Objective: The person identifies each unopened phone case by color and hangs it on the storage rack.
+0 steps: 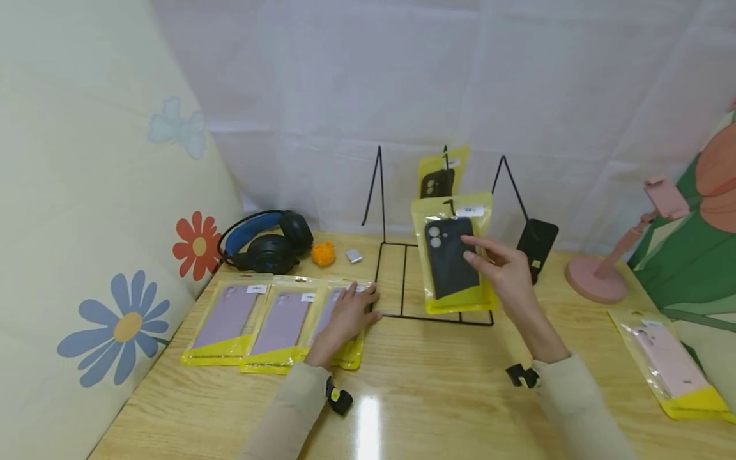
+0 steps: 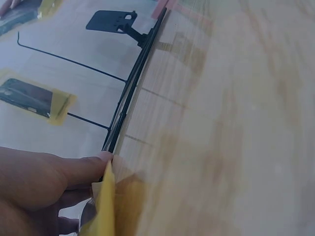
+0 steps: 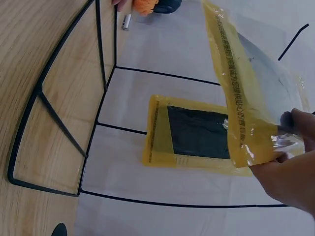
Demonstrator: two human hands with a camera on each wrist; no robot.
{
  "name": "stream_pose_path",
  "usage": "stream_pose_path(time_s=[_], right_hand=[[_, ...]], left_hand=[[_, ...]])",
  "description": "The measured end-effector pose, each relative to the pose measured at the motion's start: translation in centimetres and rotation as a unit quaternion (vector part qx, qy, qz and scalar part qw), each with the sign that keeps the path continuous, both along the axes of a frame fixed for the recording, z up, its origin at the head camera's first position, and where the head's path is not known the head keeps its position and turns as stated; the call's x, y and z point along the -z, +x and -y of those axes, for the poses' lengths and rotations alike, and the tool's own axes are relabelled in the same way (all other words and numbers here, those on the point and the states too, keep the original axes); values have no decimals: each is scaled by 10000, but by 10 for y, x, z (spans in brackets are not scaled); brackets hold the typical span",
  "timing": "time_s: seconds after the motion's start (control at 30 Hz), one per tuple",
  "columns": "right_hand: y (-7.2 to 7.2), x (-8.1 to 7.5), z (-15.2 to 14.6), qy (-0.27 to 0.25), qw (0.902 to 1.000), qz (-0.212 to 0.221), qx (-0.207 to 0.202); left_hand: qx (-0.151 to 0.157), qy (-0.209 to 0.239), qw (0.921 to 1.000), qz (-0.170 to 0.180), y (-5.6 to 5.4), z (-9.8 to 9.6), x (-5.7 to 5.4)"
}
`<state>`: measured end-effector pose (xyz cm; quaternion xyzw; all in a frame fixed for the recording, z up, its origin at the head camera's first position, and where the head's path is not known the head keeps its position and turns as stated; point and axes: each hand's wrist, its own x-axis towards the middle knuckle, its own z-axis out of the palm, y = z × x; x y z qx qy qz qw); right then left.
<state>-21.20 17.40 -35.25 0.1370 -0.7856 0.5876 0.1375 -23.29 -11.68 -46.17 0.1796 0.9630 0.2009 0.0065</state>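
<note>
Black-cased pack up at the hook, folks
We've got the right hand (image 1: 506, 275) pinching the dark case pack (image 1: 450, 265) at the wire rack (image 1: 382, 198); our left hand (image 1: 345, 316) rests, fingers loosely extended, on a lilac pack (image 1: 322, 312).

From the right hand (image 1: 503, 275) in the head view, bare wooden tabletop (image 1: 431, 383) leaves passage toward seven o'clock; a black phone stand (image 1: 539, 241) blocks two o'clock, a phone-case pouch (image 1: 436, 184) hanging on the wire display rack (image 1: 404, 281) blocks eleven.
</note>
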Motion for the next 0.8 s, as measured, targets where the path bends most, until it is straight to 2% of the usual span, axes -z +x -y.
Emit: stream_pose_path(time_s=[0.13,0.5,0.6,0.8], right_hand=[[-13,1,1,-71,9999,39,134],[-49,4,8,-254,9992,232,187],[-53,0,10,-176,9991,297,259],[-46,-19,19,41,9994,139,316]], left_hand=[[2,-4,10000,-15,0,0,0],[-17,41,9999,108,2,-1,-1],[-23,26,9999,104,2,-1,-1],[-41,-7,9999,109,1,0,0]])
